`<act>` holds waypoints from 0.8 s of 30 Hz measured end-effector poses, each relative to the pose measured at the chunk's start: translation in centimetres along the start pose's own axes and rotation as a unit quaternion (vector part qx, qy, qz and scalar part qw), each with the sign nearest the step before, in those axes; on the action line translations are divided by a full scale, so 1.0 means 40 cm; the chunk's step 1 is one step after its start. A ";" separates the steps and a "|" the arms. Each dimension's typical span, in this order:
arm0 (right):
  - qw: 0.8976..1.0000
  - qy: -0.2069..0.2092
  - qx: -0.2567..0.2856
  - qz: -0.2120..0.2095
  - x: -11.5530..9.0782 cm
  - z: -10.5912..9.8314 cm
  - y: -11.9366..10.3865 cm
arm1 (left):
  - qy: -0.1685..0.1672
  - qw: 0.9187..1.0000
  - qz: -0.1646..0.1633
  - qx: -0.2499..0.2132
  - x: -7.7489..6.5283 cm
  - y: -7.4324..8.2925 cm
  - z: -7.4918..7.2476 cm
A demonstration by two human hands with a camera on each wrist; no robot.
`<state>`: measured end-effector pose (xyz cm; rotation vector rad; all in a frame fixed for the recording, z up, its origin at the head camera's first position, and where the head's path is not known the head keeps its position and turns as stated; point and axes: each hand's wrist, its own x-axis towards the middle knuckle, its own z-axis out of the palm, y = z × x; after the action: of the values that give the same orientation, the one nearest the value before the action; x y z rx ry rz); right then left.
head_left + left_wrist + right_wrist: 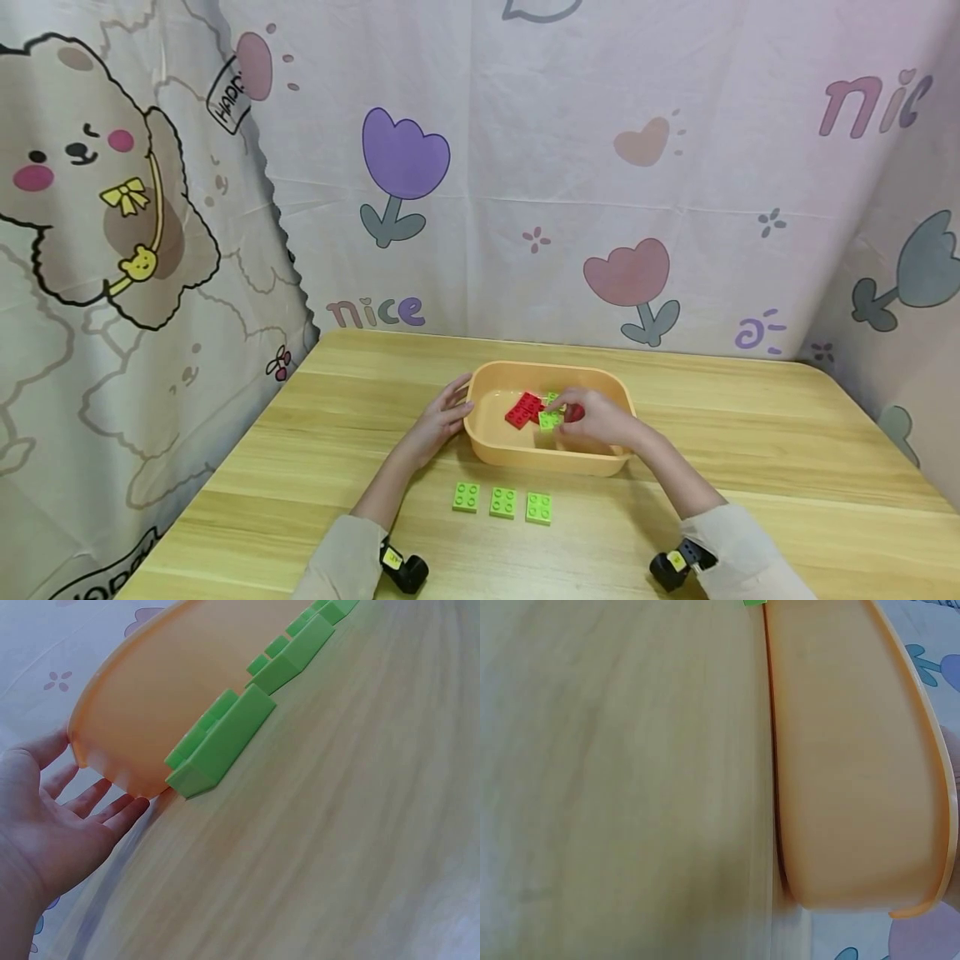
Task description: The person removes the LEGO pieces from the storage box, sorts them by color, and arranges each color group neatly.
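Observation:
The left hand [442, 417] is at the left end of an orange-yellow plastic basin [517, 454]; in the left wrist view its fairly straight fingers [88, 796] touch the outer wall. Inside the basin, the right hand [597, 417] pinches a green toy building brick [550, 421] between thumb and forefinger. Red bricks [520, 412] lie left of these fingers, and more red shows under the hand. The basin wall [855, 765] hides the right fingers in the right wrist view. Three green bricks [503, 502] stand in a row, studs up, in front of the basin.
A light wood table [360, 375] bears the basin and bricks. Behind it hangs a printed cloth [525, 167], with more cloth at both sides. Black wrist cameras [405, 571] sit on both cuffs, close above the tabletop.

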<state>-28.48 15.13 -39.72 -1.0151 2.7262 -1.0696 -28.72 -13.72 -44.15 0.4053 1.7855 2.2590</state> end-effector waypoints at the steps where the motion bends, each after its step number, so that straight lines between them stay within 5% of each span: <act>1: 1.000 0.006 0.006 -0.002 -0.002 0.000 0.000 | -0.001 1.000 0.001 0.000 0.000 0.000 0.000; 12: 0.996 0.071 0.000 -0.050 -0.019 -0.009 -0.015 | 0.003 1.000 -0.001 -0.008 -0.002 -0.001 0.001; 24: 0.995 0.082 0.013 -0.063 -0.061 -0.021 -0.044 | 0.007 1.000 -0.004 -0.005 -0.002 0.004 0.003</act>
<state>-25.78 16.10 -38.46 -1.1579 2.7978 -1.2587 -28.62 -13.68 -43.99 0.3808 1.7772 2.2699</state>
